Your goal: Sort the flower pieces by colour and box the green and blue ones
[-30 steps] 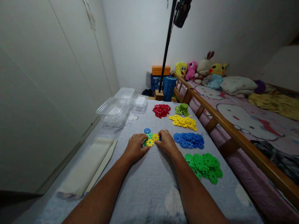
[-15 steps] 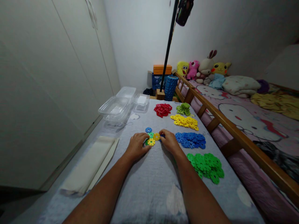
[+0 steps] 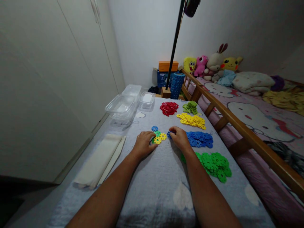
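A small flat cluster of joined plastic discs point(image 3: 159, 137), yellow and green, lies on the grey cloth point(image 3: 154, 177). My left hand point(image 3: 143, 144) rests on its left side, fingers curled onto the pieces. My right hand point(image 3: 179, 137) is just right of the cluster, fingers pinched on a blue disc point(image 3: 169, 134). A single blue disc point(image 3: 155, 128) lies just beyond the cluster. Sorted piles sit to the right: red point(image 3: 169, 108), light green point(image 3: 190, 107), yellow point(image 3: 193, 120), blue point(image 3: 199, 139) and green point(image 3: 215, 163).
Clear plastic containers point(image 3: 121, 107) stand at the far left of the cloth. A folded beige cloth point(image 3: 99, 161) lies at the left edge. A wooden bed rail point(image 3: 237, 126) runs along the right, with plush toys point(image 3: 213, 63) behind. A black pole point(image 3: 174, 47) rises at the far end.
My right hand has drawn slightly right, away from the cluster, now pinching a blue disc. My left hand stays on the cluster. The view has shifted a little.
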Available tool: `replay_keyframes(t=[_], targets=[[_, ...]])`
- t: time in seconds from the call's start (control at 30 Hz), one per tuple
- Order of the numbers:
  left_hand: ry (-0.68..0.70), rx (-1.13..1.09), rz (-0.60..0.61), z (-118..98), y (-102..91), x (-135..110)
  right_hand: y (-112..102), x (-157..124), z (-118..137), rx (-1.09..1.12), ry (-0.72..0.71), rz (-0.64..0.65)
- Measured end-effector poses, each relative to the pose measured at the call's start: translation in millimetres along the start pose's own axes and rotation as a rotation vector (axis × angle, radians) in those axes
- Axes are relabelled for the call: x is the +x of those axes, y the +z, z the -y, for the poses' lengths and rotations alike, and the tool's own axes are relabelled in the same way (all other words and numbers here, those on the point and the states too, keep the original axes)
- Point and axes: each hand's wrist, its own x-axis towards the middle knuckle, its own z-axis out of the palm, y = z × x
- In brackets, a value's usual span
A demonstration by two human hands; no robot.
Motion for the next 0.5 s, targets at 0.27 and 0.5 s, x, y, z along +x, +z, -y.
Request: replay_keyframes(t=[0.27,0.5], targets=[[-0.002,0.016,0.005,3,0.7,0,-25,5,-6,0.010,-0.061,-0.088],[0.010,0.010,0.008,5,1.1,1,-85,7,-55,-0.072,0.108,-0.283]])
